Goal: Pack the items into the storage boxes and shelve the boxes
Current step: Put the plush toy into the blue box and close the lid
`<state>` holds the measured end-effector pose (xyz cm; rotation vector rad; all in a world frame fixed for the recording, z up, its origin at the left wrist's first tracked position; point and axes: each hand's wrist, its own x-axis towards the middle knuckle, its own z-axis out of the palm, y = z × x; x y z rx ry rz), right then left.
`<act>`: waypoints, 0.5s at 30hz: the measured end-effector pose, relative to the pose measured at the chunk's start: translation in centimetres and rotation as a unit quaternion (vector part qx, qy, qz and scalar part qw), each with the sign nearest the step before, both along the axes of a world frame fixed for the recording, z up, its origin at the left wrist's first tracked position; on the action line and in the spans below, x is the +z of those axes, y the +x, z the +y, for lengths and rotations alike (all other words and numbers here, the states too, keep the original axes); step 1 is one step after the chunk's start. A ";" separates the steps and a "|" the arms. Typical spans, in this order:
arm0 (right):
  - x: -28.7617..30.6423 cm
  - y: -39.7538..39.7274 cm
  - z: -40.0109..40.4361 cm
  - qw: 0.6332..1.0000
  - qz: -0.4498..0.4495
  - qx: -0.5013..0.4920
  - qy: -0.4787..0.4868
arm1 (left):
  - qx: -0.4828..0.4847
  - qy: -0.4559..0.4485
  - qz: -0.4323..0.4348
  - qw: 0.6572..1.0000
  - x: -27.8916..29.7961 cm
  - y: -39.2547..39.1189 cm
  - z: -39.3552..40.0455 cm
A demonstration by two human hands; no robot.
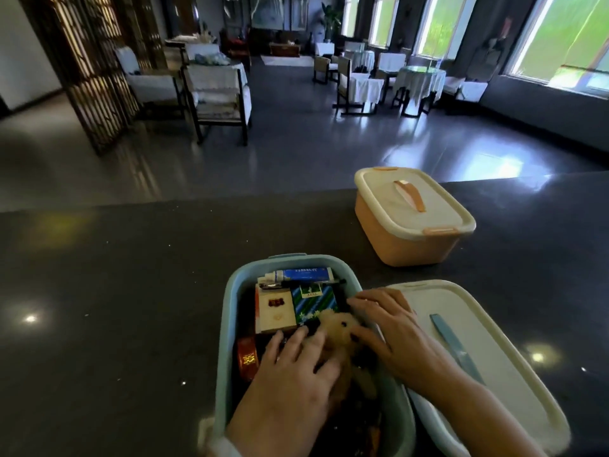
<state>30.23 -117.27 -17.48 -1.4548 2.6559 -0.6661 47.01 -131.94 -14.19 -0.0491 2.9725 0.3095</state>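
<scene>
The person's left hand (290, 367) lies with fingers straight and a bit spread, pressing down on a small plush toy (336, 328) in the blue box (230, 308). The right hand (392, 331) is also flat, fingers spread, touching the toy from the other side and reaching over the box's right rim. Both hands seem to push the toy in, not to grip it.

Inside the blue box, approx. full already: a tube (303, 274) at the far end, a pen (301, 284) beside it, a white packet (275, 311), a green striped packet (314, 303), a red-orange item (247, 357) at the left wall.

The blue box's lid (478, 351) lies just beside it on the right, not yet on. The orange box (412, 235) stands farther back on the counter (115, 291), lid closed, so probably packed.

Left to do, in my judgement: close the blue box, then shelve both boxes. No shelf is in view.
</scene>
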 end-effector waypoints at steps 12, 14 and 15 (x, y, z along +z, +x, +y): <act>-1.8 -13.9 14.4 0.989 0.047 -0.059 0.129 | 0.111 -0.114 -0.006 0.987 -0.8 -13.8 15.2; -2.5 -15.1 16.5 0.987 0.029 -0.074 0.142 | 0.127 -0.109 -0.031 0.985 -1.9 -15.3 16.8; -3.0 -15.7 17.4 0.986 0.020 -0.080 0.147 | 0.142 -0.106 -0.042 0.983 -2.5 -15.9 17.3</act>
